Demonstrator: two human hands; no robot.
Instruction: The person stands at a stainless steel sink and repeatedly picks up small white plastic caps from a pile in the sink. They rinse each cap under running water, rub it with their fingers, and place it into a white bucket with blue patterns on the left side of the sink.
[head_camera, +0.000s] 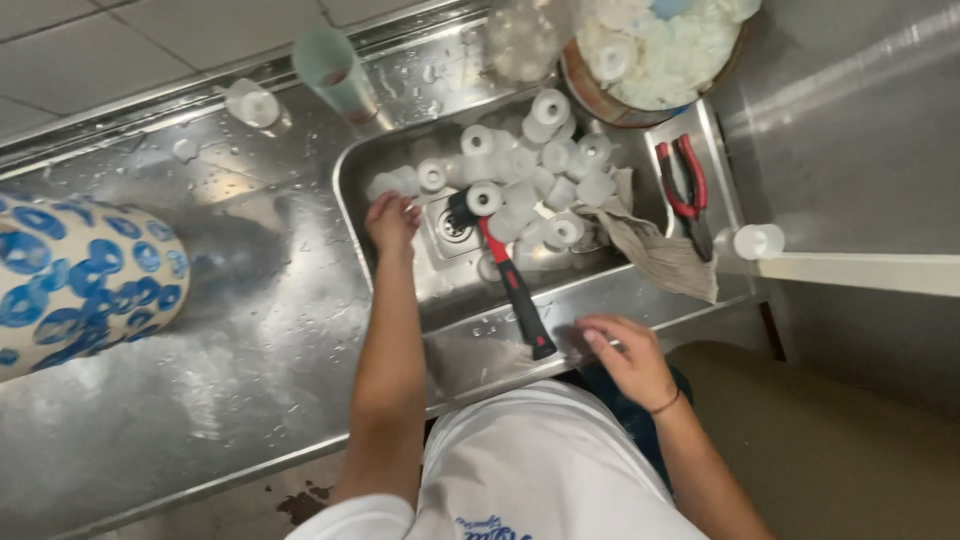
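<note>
Wet steel counter (250, 330) and sink (352, 190) (tiled floor beyond), left hand (392, 222) and right hand (625, 358) both spread.

Red-handled pliers (684, 192) on the wet steel tabletop (230, 330), right of the sink. Grey rag (655, 252) draped over the sink's right rim. Blue-patterned cylinder (75, 282) lying at left. Pale green tumbler (335, 68) near the back edge.
</note>
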